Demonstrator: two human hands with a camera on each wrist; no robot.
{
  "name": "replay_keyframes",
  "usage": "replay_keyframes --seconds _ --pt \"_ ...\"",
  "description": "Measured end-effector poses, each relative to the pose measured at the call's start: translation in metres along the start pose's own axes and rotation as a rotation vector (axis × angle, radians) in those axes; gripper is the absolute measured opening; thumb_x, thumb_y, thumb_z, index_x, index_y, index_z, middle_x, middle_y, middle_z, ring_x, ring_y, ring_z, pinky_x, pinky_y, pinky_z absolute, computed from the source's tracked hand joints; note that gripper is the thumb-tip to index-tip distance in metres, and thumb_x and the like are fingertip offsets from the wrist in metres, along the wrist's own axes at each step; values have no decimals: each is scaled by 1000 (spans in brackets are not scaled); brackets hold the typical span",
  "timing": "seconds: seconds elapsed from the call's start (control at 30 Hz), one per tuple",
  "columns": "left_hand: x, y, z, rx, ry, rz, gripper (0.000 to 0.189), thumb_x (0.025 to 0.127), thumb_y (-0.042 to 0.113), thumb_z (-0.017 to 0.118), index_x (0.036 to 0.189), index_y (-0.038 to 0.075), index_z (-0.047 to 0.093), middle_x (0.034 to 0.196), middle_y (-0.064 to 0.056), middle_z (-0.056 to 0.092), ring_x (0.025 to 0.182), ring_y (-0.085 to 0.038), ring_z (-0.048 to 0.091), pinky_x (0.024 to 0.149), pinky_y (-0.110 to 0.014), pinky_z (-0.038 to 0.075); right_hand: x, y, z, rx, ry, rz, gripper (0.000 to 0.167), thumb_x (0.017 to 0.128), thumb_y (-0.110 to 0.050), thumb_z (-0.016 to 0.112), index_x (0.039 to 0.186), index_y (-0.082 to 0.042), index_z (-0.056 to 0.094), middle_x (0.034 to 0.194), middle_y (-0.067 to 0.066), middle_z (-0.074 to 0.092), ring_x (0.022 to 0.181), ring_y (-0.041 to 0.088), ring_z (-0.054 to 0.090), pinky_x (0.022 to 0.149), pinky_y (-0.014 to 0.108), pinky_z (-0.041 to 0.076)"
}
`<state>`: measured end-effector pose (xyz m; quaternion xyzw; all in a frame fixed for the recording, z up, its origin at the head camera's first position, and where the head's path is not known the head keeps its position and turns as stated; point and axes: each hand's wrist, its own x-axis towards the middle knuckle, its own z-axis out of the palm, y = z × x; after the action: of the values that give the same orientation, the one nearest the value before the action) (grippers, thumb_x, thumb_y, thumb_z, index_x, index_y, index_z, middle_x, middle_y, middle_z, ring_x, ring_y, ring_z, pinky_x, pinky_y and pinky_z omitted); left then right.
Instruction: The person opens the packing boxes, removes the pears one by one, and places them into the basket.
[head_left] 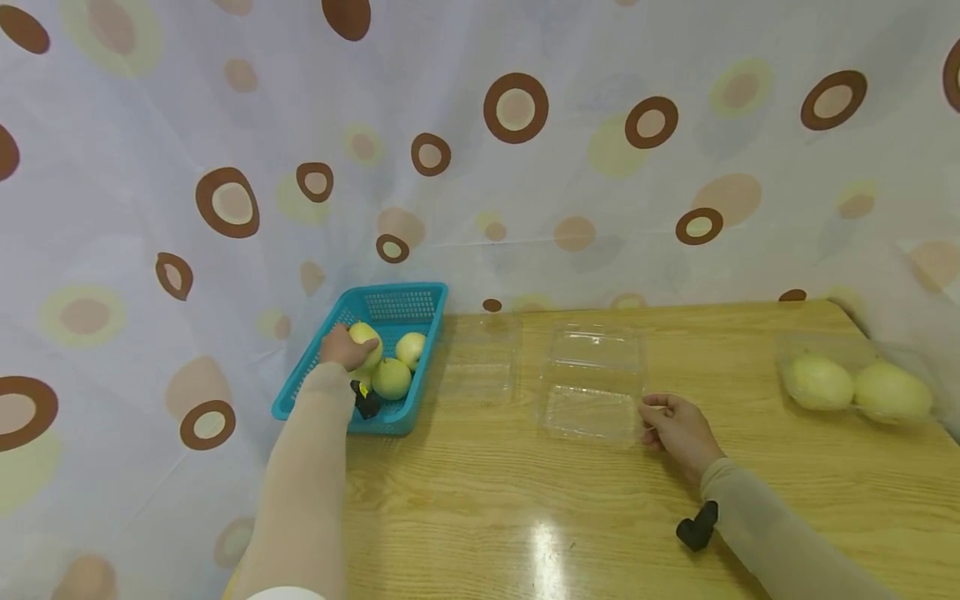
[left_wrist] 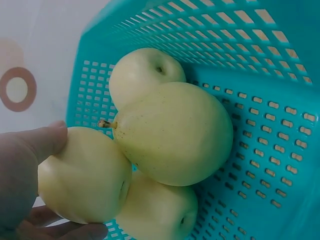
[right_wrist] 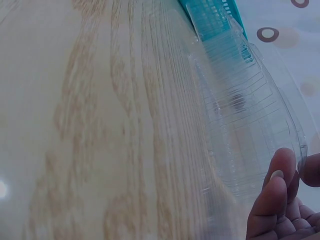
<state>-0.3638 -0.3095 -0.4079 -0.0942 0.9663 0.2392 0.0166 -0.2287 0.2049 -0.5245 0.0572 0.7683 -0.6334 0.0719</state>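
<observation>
My left hand (head_left: 343,347) reaches into the blue plastic basket (head_left: 397,289) and grips a pale yellow-green pear (left_wrist: 82,172). In the left wrist view, the thumb lies on its upper side and the fingers curl beneath it. Three other pears lie against or beside it, one large pear (left_wrist: 175,135) with its stem showing. My right hand (head_left: 681,435) pinches the right edge of an open clear plastic box (head_left: 592,375) on the table. In the right wrist view, thumb and fingers (right_wrist: 270,197) meet at the rim of that see-through box.
Between basket and open box lies another clear plastic box (head_left: 480,367). At the far right, a clear box holds two pears (head_left: 820,383). The wooden table (head_left: 465,500) meets a spotted curtain (head_left: 570,183) at the back and left.
</observation>
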Motion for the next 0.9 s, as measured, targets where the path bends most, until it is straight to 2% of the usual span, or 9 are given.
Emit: replay_keyframes --seconds 0.2,0.33,0.43,0.73,0.9 --pt "-1 4 0 20 15 34 74 93 38 60 145 -5 31 133 -29 46 116 -44 49 91 -51 46 0 -2 -1 5 5 6 48 101 -25 50 137 5 39 105 19 57 75 18 64 65 30 55" --pt "2 7 2 73 -2 72 73 94 35 60 148 -4 29 140 -30 41 123 -45 43 96 -52 42 0 -3 -1 13 2 16 48 101 -24 50 137 5 39 104 18 57 74 17 64 65 30 55" --pt "4 10 3 70 -27 86 72 93 30 61 148 -3 29 140 -30 41 123 -45 44 95 -53 43 -1 -3 0 17 -3 17 48 101 -23 50 137 6 38 104 18 57 74 17 64 65 30 55" --pt "14 12 18 83 -95 105 69 91 21 63 148 1 31 138 -27 44 118 -44 48 90 -54 45 -3 -2 2 29 2 16 46 101 -21 50 136 7 39 103 18 57 72 17 63 63 30 54" --pt "12 16 23 82 -100 96 68 92 19 61 149 1 29 139 -28 42 121 -45 46 93 -55 44 -4 -4 1 32 5 19 47 101 -22 50 136 7 39 101 17 57 72 16 63 63 30 54"
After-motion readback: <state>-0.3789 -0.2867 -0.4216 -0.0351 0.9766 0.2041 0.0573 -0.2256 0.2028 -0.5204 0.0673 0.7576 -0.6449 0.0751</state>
